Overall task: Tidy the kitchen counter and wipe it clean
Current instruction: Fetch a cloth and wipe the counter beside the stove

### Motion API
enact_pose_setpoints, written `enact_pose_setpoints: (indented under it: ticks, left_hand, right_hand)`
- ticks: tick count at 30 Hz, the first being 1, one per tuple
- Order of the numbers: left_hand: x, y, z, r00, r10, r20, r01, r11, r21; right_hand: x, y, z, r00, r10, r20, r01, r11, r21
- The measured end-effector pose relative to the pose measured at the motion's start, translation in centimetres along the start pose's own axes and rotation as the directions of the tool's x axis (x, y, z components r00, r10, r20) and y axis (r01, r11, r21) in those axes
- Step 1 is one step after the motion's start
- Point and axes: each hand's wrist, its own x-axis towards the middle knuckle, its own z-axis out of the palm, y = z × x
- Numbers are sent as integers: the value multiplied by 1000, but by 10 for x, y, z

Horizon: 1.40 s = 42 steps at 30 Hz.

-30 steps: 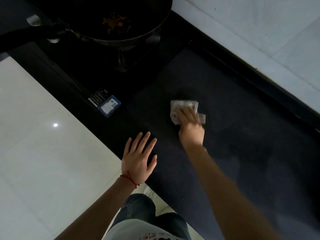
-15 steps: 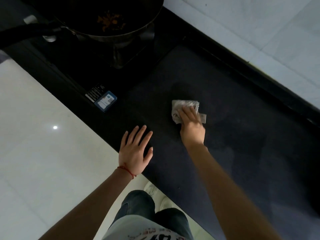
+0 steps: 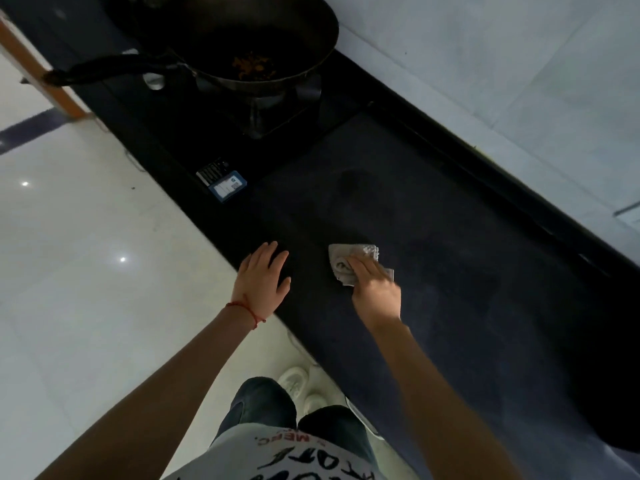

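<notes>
1. The dark counter [image 3: 467,306] runs diagonally across my view, from the stove at the far left to the near right, with the pale tiled wall [image 3: 502,64] behind it and the white floor [image 3: 86,271] on my left. No loose items show on the stretch in front of me, so I judge the tidying here done and the wiping step in hand.
2. The wok [image 3: 242,39] sits on the burner at the far end, scraps of food in it, well apart from where I work.
3. A duller, darker patch [image 3: 353,183] lies on the counter between the cloth and the stove. I think the next stroke should push forward over it, pressing flat and stopping short of the stove's edge.
4. My right arm reaches out almost straight, wrist low, and my right hand [image 3: 375,289] lies palm-down on the counter.
5. My left hand [image 3: 263,282] rests open and flat at the counter's front edge, fingers spread, holding nothing; I take it as a brace.
6. The grey cloth [image 3: 346,263] is bunched on the counter under my right fingertips, which press down on it rather than close around it.
</notes>
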Motion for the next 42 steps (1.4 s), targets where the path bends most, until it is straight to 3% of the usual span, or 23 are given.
enact_pose_setpoints:
  ticks: [3, 6, 10, 12, 14, 17, 22, 26, 29, 33, 42]
  left_hand:
    - [-42, -8, 2, 998, -40, -57, 35, 996, -88]
    - [-100, -23, 15, 993, -116, -25, 111, 984, -140]
    - [-176, -47, 37, 921, -378, 96, 389, 871, -299]
    - [-214, -61, 47, 829, -533, 166, 551, 733, -399]
    - [-249, -76, 55, 692, -681, 238, 689, 525, -500]
    - [-299, -103, 69, 515, -779, 357, 800, 286, -527]
    - [-352, -145, 90, 310, -831, 462, 832, 2, -554]
    - [-369, -194, 98, 203, -822, 532, 772, -200, -604]
    - [-373, -236, 93, 161, -793, 587, 736, -300, -607]
    - [-362, -293, 72, 166, -764, 623, 736, -325, -594]
    - [-262, -435, 6, 312, -751, 582, 732, -200, -651]
  right_hand:
    - [-23, -15, -8, 998, -59, -1, 59, 993, 105]
    - [-52, -39, -10, 971, -230, 71, 211, 955, 208]
    - [-84, -75, 4, 891, -421, 168, 352, 877, 328]
    - [-95, -92, 18, 854, -465, 234, 346, 843, 412]
    - [-101, -108, 31, 821, -460, 339, 260, 828, 497]
    - [-99, -133, 49, 795, -409, 448, 120, 830, 545]
    - [-71, -173, 93, 736, -320, 597, 36, 899, 437]
    - [-42, -212, 134, 728, -213, 652, -15, 946, 325]
    - [-23, -236, 159, 728, -134, 673, -34, 973, 230]
    - [0, -262, 188, 731, -15, 682, -109, 984, 139]
    - [71, -323, 234, 724, 76, 686, -174, 982, 75]
